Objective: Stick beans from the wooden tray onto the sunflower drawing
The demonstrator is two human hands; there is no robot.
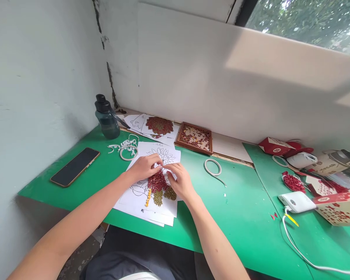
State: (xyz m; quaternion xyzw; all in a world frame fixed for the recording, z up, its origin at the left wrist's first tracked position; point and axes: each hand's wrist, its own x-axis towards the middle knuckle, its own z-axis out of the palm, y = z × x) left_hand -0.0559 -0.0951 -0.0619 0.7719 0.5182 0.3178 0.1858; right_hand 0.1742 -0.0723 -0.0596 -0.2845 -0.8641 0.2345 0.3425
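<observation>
A white sheet with a printed flower outline lies on the green table. Red beans fill part of the drawing, with green beans and a strip of yellow pieces below them. Over the upper part of the red beans, my left hand has its fingertips pinched together, almost touching the fingertips of my right hand. The thumb and index finger of my right hand are bent toward the same spot. Whatever is between the fingertips is too small to make out.
Behind the sheet are a finished bean picture and a wooden tray of mixed beans. A phone, bottle and white scraps are at left. Coiled cord, white device and red boxes lie rightward.
</observation>
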